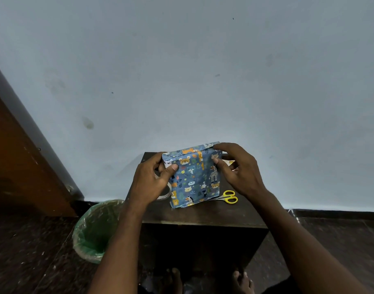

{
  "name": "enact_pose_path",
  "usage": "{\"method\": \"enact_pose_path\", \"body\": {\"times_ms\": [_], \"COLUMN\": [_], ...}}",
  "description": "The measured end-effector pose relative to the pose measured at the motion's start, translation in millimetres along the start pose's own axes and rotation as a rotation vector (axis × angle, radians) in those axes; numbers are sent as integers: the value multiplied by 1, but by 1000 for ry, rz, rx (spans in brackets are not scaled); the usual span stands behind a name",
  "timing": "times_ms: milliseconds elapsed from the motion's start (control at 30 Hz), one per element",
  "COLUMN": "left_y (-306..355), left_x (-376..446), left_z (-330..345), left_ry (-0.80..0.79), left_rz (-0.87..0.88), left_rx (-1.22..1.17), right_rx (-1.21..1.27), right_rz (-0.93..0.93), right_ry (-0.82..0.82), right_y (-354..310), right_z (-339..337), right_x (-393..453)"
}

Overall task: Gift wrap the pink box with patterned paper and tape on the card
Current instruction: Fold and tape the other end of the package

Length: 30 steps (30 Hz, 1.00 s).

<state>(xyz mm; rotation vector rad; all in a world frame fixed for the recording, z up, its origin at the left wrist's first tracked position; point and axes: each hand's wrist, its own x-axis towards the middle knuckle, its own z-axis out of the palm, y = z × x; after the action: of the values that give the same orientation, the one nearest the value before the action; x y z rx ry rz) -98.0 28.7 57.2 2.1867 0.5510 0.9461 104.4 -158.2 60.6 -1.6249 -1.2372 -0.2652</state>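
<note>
**Wrapped box held upright between both my hands**

On the small dark table (203,215), the box in blue animal-patterned paper (193,177) stands on its lower edge, tilted slightly; my left hand (152,181) grips its side at nine o'clock, thumb pressed on the front; my right hand (239,168) pinches the corner at two o'clock, fingers curled over the top fold; yellow-handled scissors (229,196) lie at four o'clock beside the box; a tape roll (165,193) sits partly hidden behind my left hand; a green-lined bin (95,230) stands on the floor at eight o'clock.

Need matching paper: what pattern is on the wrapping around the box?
Blue wrapping paper printed with cartoon animals: bears, giraffes, zebras and leaves. Head view shows it.
</note>
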Motion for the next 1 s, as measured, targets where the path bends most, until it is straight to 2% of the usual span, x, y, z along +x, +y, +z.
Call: {"method": "enact_pose_path", "body": {"times_ms": [133,233,400,467,533,600,700,833,1000], "left_y": [4,6,32,51,65,73,79,81,98], "left_x": [-1,-3,-6,-2,3,8,11,17,29], "left_z": [0,-2,-16,-20,-16,-6,10,22,31], "left_ry": [-10,-9,120,80,-28,-102,-133,-122,-92], "left_rz": [-12,-16,-2,16,14,26,76,87,59], "left_rx": [-21,-62,-325,-441,-490,-445,-363,-304,-353], "right_rx": [-3,-24,-36,-33,-45,-29,38,222,342], "right_rz": [60,13,11,9,-2,-1,52,151,216], "right_ry": [5,-31,-23,0,26,49,35,-25,-71], "right_y": [2,0,0,-3,-5,-4,-5,-14,-23], "right_z": [3,8,10,13,17,20,21,12,6], "right_x": [1,3,8,6,5,4,4,6,3]}}
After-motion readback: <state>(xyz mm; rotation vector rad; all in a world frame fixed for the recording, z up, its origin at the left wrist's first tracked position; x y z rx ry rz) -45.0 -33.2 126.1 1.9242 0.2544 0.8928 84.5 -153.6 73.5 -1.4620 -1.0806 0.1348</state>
